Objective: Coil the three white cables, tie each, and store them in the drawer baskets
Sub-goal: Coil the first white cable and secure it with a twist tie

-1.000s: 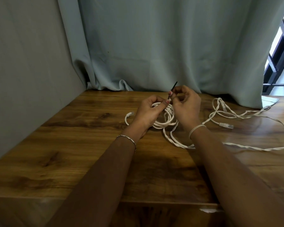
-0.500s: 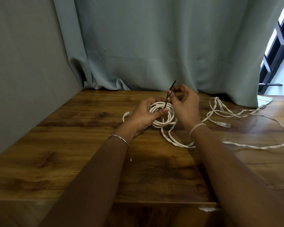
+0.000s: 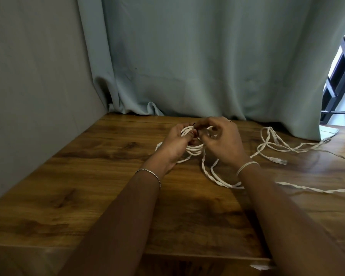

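A coiled white cable [image 3: 195, 151] rests on the wooden table [image 3: 100, 176] between my hands. My left hand [image 3: 175, 144] grips the coil's left side. My right hand [image 3: 221, 140] pinches at the coil's top, fingers closed around a small dark tie that is mostly hidden. A twisted white cable [image 3: 213, 176] trails from the coil under my right wrist and off to the right. More loose white cable [image 3: 271, 142] with a plug [image 3: 277, 160] lies at the right.
A grey wall [image 3: 38, 86] stands to the left and a pale blue curtain [image 3: 187, 66] hangs behind the table. A window with dark bars [image 3: 339, 76] shows at the far right. The table's front edge runs near the bottom.
The dark tie that stuck up above my right fingers is now folded down and hidden between both hands. My right hand has lowered onto the coil's top.
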Demonstrator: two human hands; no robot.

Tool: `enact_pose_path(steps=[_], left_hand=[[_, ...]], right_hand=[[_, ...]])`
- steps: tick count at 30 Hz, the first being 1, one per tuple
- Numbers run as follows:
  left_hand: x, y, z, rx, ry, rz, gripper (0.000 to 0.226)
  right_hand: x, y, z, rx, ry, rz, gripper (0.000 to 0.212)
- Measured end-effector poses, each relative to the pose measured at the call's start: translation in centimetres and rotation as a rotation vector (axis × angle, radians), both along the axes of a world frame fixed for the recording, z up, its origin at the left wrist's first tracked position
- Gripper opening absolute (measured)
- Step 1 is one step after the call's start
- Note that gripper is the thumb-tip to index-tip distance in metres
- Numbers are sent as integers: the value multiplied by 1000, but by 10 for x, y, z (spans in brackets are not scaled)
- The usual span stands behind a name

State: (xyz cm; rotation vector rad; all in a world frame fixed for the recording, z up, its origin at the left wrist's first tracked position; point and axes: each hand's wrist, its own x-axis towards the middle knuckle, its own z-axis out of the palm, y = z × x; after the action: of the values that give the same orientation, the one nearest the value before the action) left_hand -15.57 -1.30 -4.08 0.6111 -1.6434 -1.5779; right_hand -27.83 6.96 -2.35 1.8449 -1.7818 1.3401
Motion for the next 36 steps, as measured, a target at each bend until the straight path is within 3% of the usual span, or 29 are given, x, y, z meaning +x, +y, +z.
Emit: enact_pose_path(steps=[6, 12, 21, 27, 33, 36], left_hand=[[0, -1, 3, 38, 29, 21, 27], [0, 0, 5, 75, 51, 18, 29], [3, 1, 6, 8, 18, 17, 28], [4, 3, 5, -19, -16, 27, 24], [4, 5, 5, -13, -15, -3, 25], [4, 6, 6, -25, -16, -3, 24]], right_hand=[[1, 4, 2, 35, 100, -28, 38], [1, -1, -1, -2, 148, -62, 15], [-2, -6, -2, 10, -74, 16, 12], [0, -6, -3, 44, -117, 24, 15], [2, -5, -3, 26, -126, 6, 33], [2, -2, -4, 45, -32, -23, 41]])
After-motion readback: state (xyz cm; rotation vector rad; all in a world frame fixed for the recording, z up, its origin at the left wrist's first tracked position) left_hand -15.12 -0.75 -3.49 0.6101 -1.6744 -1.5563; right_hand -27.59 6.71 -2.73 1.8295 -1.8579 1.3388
